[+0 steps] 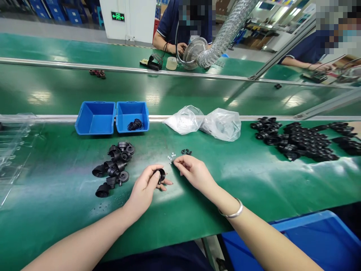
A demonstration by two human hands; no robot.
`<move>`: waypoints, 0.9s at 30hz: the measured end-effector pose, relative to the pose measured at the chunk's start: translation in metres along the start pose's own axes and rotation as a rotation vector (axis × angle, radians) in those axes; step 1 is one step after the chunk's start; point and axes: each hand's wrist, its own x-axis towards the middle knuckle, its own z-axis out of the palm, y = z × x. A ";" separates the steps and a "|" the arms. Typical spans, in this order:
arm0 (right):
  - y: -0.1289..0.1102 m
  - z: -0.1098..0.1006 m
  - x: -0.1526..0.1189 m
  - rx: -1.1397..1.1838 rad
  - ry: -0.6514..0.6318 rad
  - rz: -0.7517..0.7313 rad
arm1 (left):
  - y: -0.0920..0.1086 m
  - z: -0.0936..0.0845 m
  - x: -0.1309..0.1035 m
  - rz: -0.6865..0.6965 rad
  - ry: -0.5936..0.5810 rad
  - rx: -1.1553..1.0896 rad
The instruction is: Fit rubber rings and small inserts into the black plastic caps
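Between the thumb and fingers of my left hand [145, 186] is a round black part [161, 175], its open side facing up. My right hand [193, 171] is at the small white pieces [171, 156], thumb and forefinger pinched together; anything between the fingertips is too small to make out. Just beyond the right fingertips lies a little group of small black pieces [186, 151]. Left of my left hand, several black fittings [113, 169] lie loosely on the green table [175, 214].
Two blue bins [96, 118] stand at the back, the right one holding black rings [135, 124]. Beside them lie plastic bags [221, 124]. Black parts [304, 141] are heaped at right. A blue crate [318, 237] sits below the front edge. Another person works across the table.
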 end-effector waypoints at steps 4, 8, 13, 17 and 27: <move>0.005 0.008 0.005 -0.169 -0.004 -0.219 | 0.002 0.000 0.001 -0.045 0.004 -0.100; 0.004 0.010 0.004 -0.221 0.002 -0.204 | 0.003 0.000 0.001 -0.066 0.004 -0.114; 0.007 0.003 0.000 -0.196 0.011 -0.182 | 0.005 0.000 0.001 -0.076 0.002 -0.081; 0.009 0.000 -0.001 -0.148 0.004 -0.177 | 0.005 0.000 0.002 -0.072 -0.005 -0.034; 0.010 -0.004 0.000 -0.134 -0.010 -0.109 | 0.003 0.000 0.003 -0.078 -0.033 -0.005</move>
